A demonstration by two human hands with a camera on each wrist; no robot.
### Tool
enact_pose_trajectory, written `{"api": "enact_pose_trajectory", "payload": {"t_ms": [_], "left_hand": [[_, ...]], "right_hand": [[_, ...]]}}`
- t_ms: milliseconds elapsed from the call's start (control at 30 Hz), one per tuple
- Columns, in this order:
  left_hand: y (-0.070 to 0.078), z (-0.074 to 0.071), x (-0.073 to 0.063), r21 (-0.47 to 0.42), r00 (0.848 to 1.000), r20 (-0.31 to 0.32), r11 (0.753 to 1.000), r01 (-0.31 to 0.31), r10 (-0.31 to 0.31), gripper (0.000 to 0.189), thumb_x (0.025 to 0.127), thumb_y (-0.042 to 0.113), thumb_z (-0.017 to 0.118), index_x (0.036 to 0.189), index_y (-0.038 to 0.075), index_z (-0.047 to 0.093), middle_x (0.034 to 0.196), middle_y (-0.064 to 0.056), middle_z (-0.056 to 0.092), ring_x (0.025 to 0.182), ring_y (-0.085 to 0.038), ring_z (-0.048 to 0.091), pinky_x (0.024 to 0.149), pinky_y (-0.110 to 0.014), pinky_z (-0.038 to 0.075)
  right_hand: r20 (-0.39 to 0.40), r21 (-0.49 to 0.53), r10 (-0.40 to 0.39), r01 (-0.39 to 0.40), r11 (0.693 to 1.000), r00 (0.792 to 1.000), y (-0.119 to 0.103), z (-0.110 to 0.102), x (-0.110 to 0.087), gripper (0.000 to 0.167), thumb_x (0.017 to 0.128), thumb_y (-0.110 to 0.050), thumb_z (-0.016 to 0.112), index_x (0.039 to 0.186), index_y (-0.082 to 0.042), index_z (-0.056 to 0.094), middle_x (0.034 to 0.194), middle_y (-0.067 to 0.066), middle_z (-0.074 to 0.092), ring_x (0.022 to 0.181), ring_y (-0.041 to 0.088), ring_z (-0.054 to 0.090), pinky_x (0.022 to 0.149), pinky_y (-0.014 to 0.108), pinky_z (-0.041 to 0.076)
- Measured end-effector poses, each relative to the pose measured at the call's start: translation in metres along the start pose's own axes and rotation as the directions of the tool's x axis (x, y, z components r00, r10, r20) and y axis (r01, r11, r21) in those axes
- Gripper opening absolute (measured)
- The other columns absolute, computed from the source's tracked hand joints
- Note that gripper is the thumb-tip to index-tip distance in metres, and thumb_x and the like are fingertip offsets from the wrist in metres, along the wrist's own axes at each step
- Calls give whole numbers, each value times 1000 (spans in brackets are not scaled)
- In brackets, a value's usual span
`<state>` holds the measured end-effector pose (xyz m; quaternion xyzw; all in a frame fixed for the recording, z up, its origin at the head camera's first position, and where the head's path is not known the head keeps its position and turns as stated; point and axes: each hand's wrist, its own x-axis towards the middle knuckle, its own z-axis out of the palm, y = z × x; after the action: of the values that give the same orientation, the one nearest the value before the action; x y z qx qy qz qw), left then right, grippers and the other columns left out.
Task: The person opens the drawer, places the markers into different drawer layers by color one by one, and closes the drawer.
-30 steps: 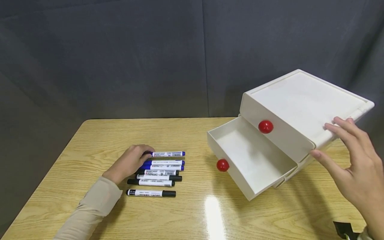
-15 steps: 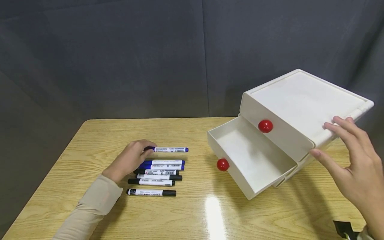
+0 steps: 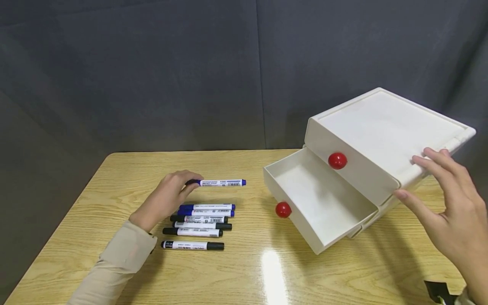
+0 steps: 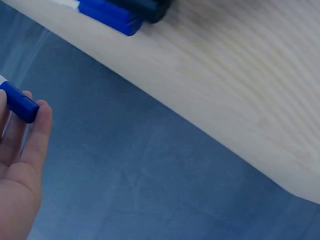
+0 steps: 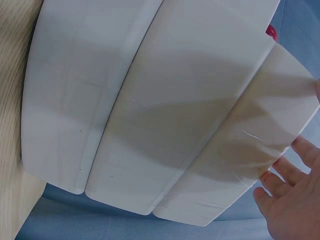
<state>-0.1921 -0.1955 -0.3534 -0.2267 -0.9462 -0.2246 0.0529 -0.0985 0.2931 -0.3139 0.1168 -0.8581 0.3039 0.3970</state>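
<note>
My left grip [image 3: 167, 192] pinches one end of a blue marker [image 3: 223, 183] toward the table's [image 3: 133, 178] far edge; right grip [image 3: 451, 203], fingers relaxed, touches the box [image 3: 385, 137]. I'd carry level, clear of the other markers [image 3: 198, 225].

Curtained-off booth, by look of it; dark grey cloth [image 3: 183, 84] hanging behind far edge of wood-grain table [image 3: 110, 195], wrapping round far left corner, down left edge too.

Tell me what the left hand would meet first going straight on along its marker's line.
Probably the open drawer, at the far end of its front; the marker would arrive ahead of the left hand. Relative height is unclear, so it might miss.
</note>
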Motion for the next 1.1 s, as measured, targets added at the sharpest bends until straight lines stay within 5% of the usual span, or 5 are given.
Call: {"api": "enact_pose_trajectory", "payload": {"t_ms": [467,800,1100], "left_hand": [[23,-16,8,12,994,-62,996,-87,87,23,97,10,63,119,5,70,117,-10,72,108,-27,69,91,-43,58],[47,-25,19,3,990,-59,992,-130,130,24,97,10,64,119,7,70,119,-8,72,111,-24,68,93,-40,58],[64,-27,26,-24,977,-79,979,-202,200,24,94,7,67,117,7,71,116,-6,72,109,-21,67,93,-38,57]], "right_hand": [[-16,24,-18,19,1000,1000,-2,2,1,88,80,-72,59,127,3,63,147,-6,50,146,8,34,120,14,22],[-35,11,-37,37,999,999,-2,3,1,91,80,-74,56,126,5,63,144,17,54,146,8,35,120,15,23],[-16,-4,-28,28,1000,999,1,2,1,92,80,-75,55,128,3,63,144,20,53,147,13,34,120,14,21]]}}
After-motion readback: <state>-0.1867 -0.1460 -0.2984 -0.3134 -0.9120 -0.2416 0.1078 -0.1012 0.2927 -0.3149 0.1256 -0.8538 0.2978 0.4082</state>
